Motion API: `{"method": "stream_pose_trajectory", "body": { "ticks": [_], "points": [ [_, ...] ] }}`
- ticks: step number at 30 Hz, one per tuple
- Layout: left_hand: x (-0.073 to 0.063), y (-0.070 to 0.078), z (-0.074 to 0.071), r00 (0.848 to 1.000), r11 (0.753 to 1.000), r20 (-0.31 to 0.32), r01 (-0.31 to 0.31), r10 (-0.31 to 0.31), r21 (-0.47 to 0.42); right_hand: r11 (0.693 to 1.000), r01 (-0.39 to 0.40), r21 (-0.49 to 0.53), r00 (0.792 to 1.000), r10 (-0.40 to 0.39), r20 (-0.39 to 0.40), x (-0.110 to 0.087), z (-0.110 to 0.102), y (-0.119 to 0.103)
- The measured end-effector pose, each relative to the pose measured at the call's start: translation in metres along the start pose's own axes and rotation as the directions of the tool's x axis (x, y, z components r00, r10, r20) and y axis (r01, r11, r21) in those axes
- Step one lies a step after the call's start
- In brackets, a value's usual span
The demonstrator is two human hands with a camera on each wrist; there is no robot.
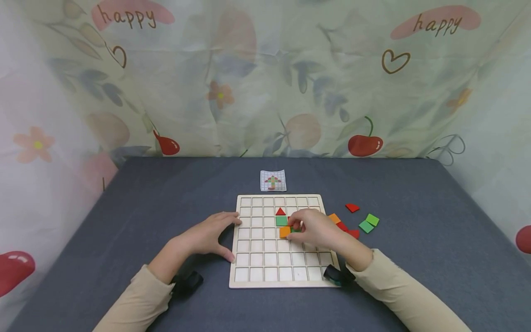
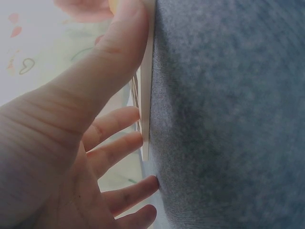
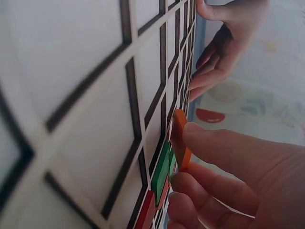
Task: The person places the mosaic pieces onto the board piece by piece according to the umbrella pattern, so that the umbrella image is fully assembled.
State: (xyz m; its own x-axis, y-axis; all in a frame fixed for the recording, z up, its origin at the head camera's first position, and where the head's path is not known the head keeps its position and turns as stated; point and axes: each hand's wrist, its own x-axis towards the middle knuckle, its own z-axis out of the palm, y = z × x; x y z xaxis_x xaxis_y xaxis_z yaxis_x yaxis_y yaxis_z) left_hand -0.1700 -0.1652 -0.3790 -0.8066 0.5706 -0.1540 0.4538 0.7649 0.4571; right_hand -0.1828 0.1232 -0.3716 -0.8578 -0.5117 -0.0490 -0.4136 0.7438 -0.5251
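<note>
A pale wooden grid board (image 1: 265,260) lies flat on the cloth. My left hand (image 1: 203,235) rests at its left edge, fingers spread, with thumb and fingertips against the rim. In the left wrist view the thumb (image 2: 126,43) lies along the board's edge. My right hand (image 1: 317,228) pinches an orange square tile (image 3: 181,138) between thumb and fingers. That tile is tilted close over the board. A red triangle tile (image 1: 280,211) and a green square tile (image 1: 281,221) sit in the grid. Another green tile (image 3: 160,167) and a red tile (image 3: 145,212) show beneath the fingers.
A small pattern card (image 1: 273,180) lies behind the board. To the right are loose tiles: an orange one (image 1: 334,218), a red curved-edge piece (image 1: 352,208), two green squares (image 1: 366,226) and other red pieces (image 1: 354,234). A patterned curtain (image 1: 265,92) hangs behind the table.
</note>
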Motion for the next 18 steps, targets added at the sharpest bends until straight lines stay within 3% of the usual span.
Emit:
{"method": "stream_pose_trajectory", "body": {
  "ticks": [18],
  "points": [
    [-0.0002, -0.0003, -0.0001, 1.000, 1.000, 0.003, 0.002, -0.002, -0.009, 0.998, -0.031, -0.048, 0.999, 0.031, 0.011, 0.0053, 0.0031, -0.0067]
  ]
}}
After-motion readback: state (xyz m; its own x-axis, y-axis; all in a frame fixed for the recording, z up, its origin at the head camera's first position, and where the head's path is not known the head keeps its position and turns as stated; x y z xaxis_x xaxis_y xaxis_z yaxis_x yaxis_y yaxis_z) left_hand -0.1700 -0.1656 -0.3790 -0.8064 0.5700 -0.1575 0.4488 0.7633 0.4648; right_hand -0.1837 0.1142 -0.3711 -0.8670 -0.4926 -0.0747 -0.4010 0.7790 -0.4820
